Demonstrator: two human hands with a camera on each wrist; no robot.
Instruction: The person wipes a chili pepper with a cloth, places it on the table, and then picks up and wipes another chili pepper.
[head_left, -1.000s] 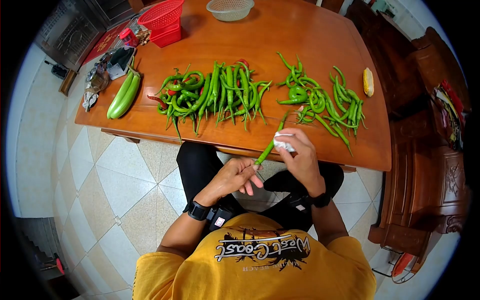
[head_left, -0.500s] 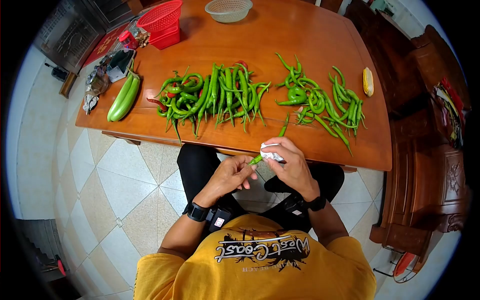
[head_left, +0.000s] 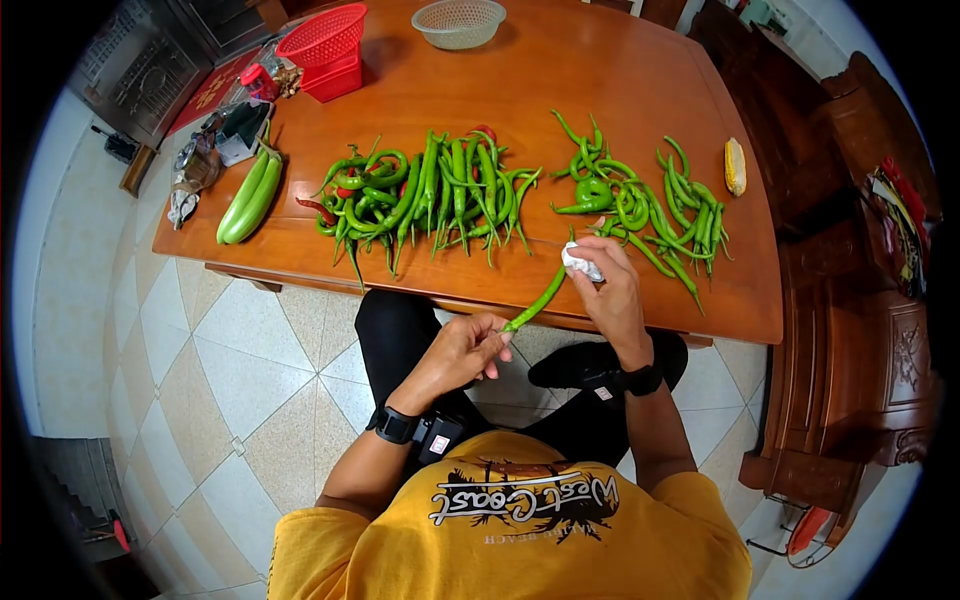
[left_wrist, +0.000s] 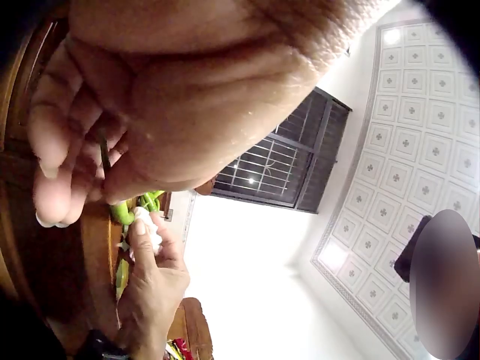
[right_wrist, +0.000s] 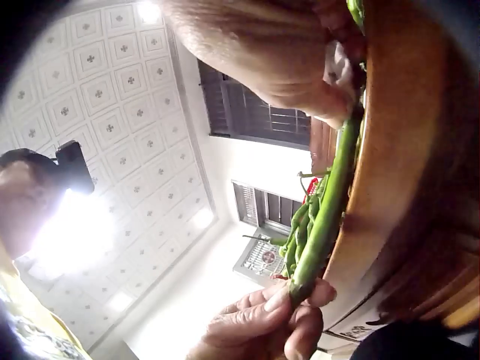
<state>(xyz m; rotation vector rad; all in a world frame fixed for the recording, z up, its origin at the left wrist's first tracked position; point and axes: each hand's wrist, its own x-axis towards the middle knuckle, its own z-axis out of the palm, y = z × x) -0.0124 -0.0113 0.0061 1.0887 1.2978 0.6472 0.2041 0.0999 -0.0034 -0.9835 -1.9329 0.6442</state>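
A long green chili pepper [head_left: 541,303] stretches between both hands at the table's front edge. Its stem end is pinched between the thumb and fingers of my left hand [head_left: 466,352]. Toward its far tip, my right hand [head_left: 614,297] grips a crumpled white tissue [head_left: 581,261] wrapped against the pepper. In the right wrist view, the pepper [right_wrist: 324,217] runs from the left fingertips up to the tissue [right_wrist: 337,67], partly hidden by the right hand. The left wrist view shows the right thumb pressing on the tissue [left_wrist: 146,226].
Green peppers lie in a large pile [head_left: 430,190] and a smaller group [head_left: 640,205] on the wooden table [head_left: 560,60]. Two pale green eggplants [head_left: 250,195] lie at left, a corn cob [head_left: 735,166] at right. A red basket [head_left: 325,45] and a pale colander [head_left: 458,22] stand farther back.
My right hand first slid the tissue down the pepper toward my left hand, then back out to the far tip. My left hand keeps its pinch and has barely moved.
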